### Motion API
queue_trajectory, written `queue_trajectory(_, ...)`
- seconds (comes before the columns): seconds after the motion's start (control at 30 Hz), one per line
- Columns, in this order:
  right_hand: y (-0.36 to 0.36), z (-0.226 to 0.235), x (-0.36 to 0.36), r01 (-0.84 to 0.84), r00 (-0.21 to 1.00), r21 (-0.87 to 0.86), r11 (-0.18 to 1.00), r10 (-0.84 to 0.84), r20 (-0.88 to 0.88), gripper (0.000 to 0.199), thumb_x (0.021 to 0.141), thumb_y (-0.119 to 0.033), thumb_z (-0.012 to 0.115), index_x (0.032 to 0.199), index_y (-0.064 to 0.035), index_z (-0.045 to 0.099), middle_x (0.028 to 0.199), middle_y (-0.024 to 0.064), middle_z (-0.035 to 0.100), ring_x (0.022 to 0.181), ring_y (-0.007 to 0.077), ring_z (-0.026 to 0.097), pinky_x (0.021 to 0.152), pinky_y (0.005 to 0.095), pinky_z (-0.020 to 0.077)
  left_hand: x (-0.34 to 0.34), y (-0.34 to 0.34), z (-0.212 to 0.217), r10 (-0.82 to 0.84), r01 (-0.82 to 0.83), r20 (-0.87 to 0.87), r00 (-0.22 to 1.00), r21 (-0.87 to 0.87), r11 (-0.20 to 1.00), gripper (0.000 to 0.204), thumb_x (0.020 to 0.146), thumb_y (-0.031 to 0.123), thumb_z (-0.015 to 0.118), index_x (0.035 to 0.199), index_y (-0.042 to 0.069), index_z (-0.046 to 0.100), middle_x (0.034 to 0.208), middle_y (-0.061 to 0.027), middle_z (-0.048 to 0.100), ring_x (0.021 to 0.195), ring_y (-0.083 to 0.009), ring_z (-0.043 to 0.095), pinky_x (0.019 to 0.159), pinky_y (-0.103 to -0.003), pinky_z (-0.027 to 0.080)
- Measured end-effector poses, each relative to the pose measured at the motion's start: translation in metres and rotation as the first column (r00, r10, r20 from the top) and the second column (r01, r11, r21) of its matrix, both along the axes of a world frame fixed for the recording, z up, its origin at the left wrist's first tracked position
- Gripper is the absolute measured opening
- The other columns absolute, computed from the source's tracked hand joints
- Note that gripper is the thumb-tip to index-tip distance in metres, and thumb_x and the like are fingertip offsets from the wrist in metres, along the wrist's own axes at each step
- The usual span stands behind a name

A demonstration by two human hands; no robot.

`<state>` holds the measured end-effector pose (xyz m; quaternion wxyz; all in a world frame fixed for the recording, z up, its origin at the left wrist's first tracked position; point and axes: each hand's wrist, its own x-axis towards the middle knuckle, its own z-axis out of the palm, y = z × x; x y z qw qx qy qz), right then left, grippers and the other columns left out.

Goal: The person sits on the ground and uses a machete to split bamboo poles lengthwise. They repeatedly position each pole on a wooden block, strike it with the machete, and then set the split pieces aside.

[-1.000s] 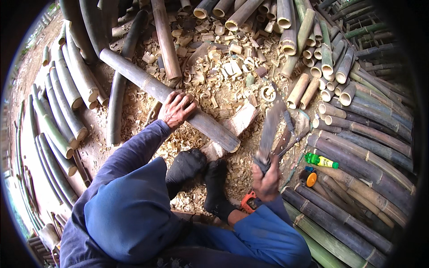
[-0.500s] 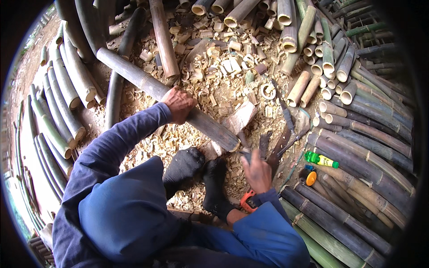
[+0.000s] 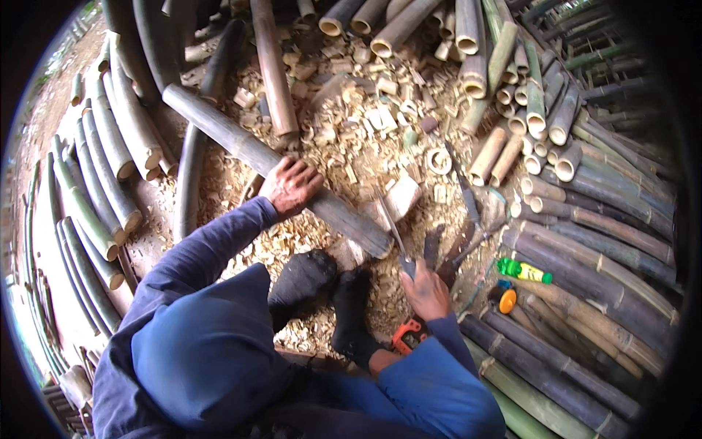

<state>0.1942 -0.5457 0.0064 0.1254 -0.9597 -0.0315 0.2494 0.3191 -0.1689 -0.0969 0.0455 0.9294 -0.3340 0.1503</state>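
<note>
Head view only. Left hand (image 3: 291, 184) lay palm down on a long dark bamboo pole (image 3: 241, 146), fingers (image 3: 311, 175) spread wide over its top, pressing rather than wrapped. We saw the pole run diagonally from upper left down to its cut end near the middle of the frame, where it rested on a pale wood block (image 3: 398, 197). Right hand (image 3: 425, 291) was closed on the handle of a blade (image 3: 393, 228), fingers curled tight round the grip; the blade pointed up and slightly left, its tip close to the pole's cut end, contact we could not tell. An orange watch (image 3: 408, 335) sat on the right wrist. Two feet in black socks (image 3: 322, 285) rested on the ground between the hands, just below the pole. Blue sleeves and a blue hood filled the lower frame.

Ground (image 3: 329, 146) was covered with pale chips and short cut bamboo rings. Stacked bamboo poles (image 3: 585, 293) lay to the right, shorter cut sections (image 3: 526, 110) at the upper right with open ends facing us, more poles (image 3: 88, 205) fanned along the left. A green and yellow bottle (image 3: 523, 271) lay on the right stack, with an orange-capped object (image 3: 504, 298) just below it.
</note>
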Motion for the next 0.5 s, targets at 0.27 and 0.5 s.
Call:
queue_trajectory(0.27,0.028,0.056,-0.012,-0.044,0.878,0.561,0.826,-0.236,0.416,0.037,0.099,-0.025,0.068,0.121,0.0012,0.055,0.081,0.0237,0.070,0.074,0.0365,0.076,0.069,0.0454,0.0598,-0.016,-0.005,-0.005,0.096,-0.095,0.016,0.995,-0.086,0.992,0.041,0.085,0.022,0.063,0.126,0.014,0.061,0.124,-0.0079,0.064,0.121,-0.0264,0.060,0.109,-0.049,0.043)
queue_trajectory(0.5,0.019,0.049,0.002,0.021,0.992,0.159,0.987,-0.041,0.122,0.033,0.099,-0.029,0.067,0.113,-0.0020,0.054,0.084,0.0268,0.071,0.077,0.0493,0.070,0.068,0.0530,0.0573,-0.030,0.002,-0.007,0.131,-0.133,-0.023,0.991,-0.130,0.983,0.059,0.076,0.015,0.069,0.134,0.012,0.058,0.137,-0.0128,0.059,0.132,-0.0346,0.054,0.116,-0.054,0.037)
